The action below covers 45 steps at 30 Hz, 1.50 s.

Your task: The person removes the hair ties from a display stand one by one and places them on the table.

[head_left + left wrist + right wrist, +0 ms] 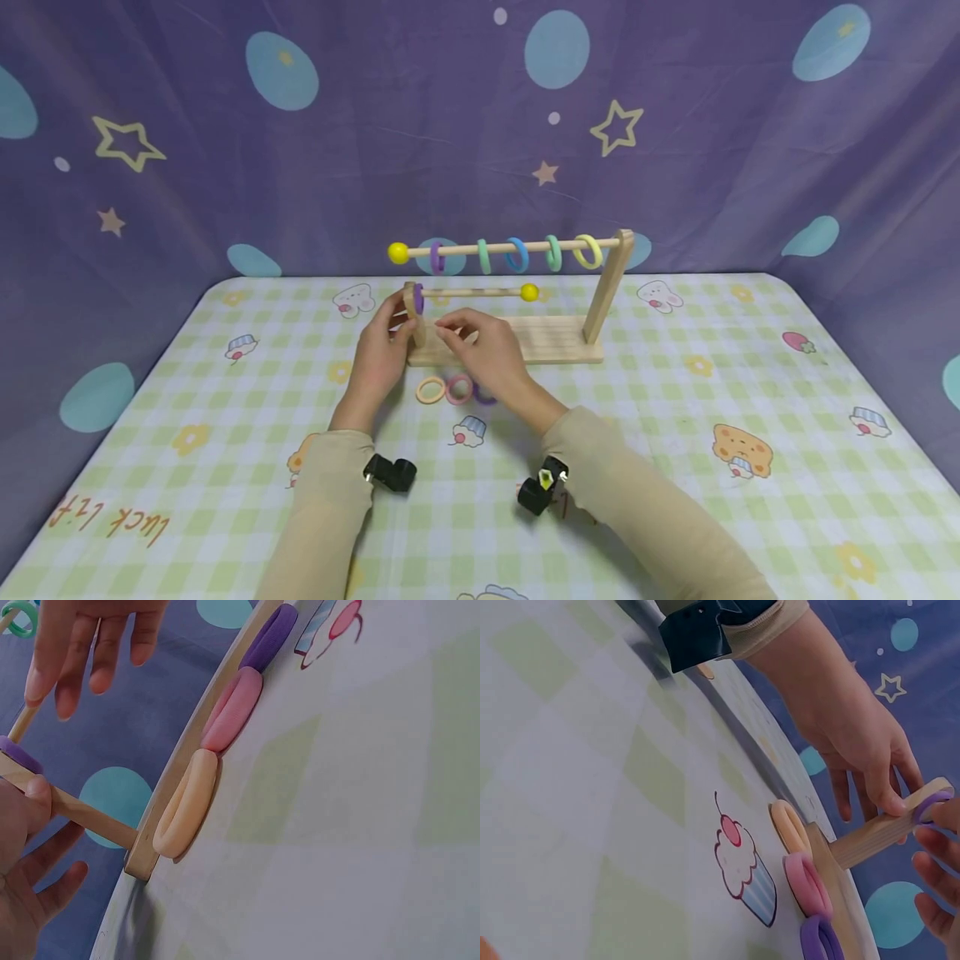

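A wooden ring rack (555,337) has two rods with yellow end balls. My left hand (381,350) holds its short left post (877,834), thumb on the near face and fingers behind. Against that post, on the lower rod (472,292), hangs a purple ring (419,299). My right hand (487,346) is in front of the lower rod, fingers loosely bent near the purple ring, with nothing seen between them. On the cloth before the base lie a cream ring (187,802), a pink ring (234,709) and a dark purple ring (268,637).
Several rings, among them a blue ring (516,255) and a yellow ring (588,251), hang along the upper rod (457,249). A tall right post (609,287) carries that rod. Checked cloth (675,450) covers the table, with a purple curtain (465,150) behind.
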### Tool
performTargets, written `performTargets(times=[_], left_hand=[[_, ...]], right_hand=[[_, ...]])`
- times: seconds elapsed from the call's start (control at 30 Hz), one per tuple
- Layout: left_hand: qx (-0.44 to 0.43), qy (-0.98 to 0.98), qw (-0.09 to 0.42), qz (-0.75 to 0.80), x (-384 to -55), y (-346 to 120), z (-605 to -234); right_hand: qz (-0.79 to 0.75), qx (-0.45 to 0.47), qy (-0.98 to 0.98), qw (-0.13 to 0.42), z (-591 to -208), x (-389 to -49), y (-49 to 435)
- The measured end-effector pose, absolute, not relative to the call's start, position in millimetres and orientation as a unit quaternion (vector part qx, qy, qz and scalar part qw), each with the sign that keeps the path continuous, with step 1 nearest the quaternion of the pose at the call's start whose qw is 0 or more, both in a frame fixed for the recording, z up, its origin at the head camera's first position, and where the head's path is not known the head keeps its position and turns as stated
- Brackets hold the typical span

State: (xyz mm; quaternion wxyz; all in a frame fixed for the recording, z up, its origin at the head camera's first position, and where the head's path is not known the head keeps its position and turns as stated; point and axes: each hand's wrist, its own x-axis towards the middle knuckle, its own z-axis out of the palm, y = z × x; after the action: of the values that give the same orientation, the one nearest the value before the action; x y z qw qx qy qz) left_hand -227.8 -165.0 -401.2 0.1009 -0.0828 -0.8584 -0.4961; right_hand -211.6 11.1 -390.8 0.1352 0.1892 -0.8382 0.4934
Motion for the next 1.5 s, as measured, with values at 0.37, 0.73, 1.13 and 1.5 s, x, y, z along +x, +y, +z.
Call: performTargets(times=[0.37,0.73,1.13,1.5], left_hand=[[-0.080,-0.859,0.096,-0.497,-227,-166,-403],[-0.089,-0.857,0.108,-0.496,-226,-167,-402],[-0.089,-0.858,0.104,-0.495,-227,-165,-401],[-0.089,-0.860,0.113,-0.489,-228,-164,-401]], right_hand=[[0.497,0.168,-0.837,0.155,-393,-215,-2],[0.487,0.128,-0.848,0.167,-391,-218,-15],[0.482,0.111,-0.852,0.171,-390,-223,-22],[0.487,0.116,-0.848,0.175,-389,-225,-24]])
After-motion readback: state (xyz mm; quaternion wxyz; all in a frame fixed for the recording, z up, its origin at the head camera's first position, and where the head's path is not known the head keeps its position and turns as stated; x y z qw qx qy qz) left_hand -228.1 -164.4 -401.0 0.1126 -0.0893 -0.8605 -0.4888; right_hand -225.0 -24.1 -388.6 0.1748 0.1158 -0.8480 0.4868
